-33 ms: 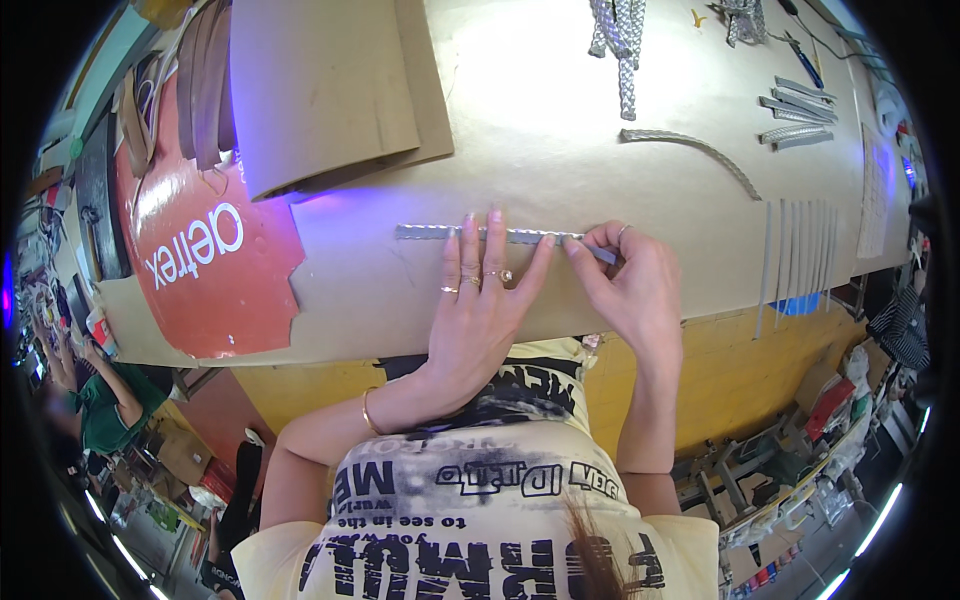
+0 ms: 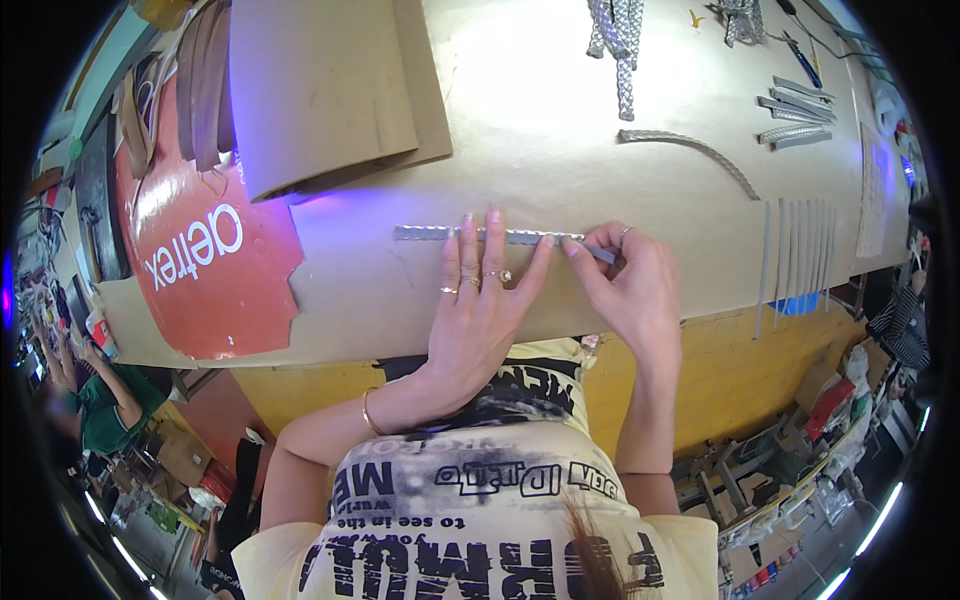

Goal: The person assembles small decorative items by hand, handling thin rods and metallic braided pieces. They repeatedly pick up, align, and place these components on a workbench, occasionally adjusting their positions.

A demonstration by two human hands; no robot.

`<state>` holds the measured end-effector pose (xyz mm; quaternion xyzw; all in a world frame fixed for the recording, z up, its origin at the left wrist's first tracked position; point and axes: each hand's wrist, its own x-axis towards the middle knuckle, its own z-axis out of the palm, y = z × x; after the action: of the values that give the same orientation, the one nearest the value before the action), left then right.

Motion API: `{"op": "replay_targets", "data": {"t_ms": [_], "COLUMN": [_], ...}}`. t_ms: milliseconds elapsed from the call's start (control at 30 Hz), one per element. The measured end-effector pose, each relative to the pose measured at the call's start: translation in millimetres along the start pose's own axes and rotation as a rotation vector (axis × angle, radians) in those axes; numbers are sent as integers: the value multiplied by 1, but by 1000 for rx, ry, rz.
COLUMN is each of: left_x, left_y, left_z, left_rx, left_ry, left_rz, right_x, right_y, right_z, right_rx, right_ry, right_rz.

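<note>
A silvery braided strap (image 2: 420,233) lies straight across the brown-covered table in front of me. My left hand (image 2: 475,310) is spread flat over it, fingertips pressing its middle against the surface. At the strap's right end, my right hand (image 2: 637,285) pinches a narrow grey strip (image 2: 602,253) between thumb and fingers. This strip runs along the braid there; whether the two are stuck together I cannot tell. Farther right, several similar thin grey strips (image 2: 797,235) hang over the table's near edge. A curved braided strap (image 2: 690,147) rests beyond my right hand.
A large brown roll of sheet (image 2: 330,100) and a red printed sheet (image 2: 205,260) occupy the left side. Several braided straps (image 2: 626,70) lie at the back. Short braided pieces (image 2: 797,113) and a blue pen-like tool (image 2: 803,60) are at the far right.
</note>
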<state>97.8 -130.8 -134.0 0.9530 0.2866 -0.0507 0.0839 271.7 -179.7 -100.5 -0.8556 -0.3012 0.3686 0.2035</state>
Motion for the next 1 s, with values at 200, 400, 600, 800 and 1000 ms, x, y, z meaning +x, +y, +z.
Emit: {"op": "replay_targets", "data": {"t_ms": [200, 400, 600, 800, 1000], "left_x": [5, 8, 8, 7, 9], "left_y": [-2, -5, -12, -12, -10], "left_z": [1, -1, 3, 3, 2], "left_rx": [-9, -375, -466, -500, -475], "left_ry": [6, -86, -120, -106, -97], "left_rz": [7, 74, 110, 109, 101], "right_x": [-2, -9, -15, -14, -6], "right_y": [15, 15, 8, 13, 20], "right_z": [0, 0, 5, 5, 9], "right_rx": [283, 242, 203, 225, 206], "right_ry": [88, 103, 184, 187, 200], "right_rz": [-81, -215, -312, -219, -96]}}
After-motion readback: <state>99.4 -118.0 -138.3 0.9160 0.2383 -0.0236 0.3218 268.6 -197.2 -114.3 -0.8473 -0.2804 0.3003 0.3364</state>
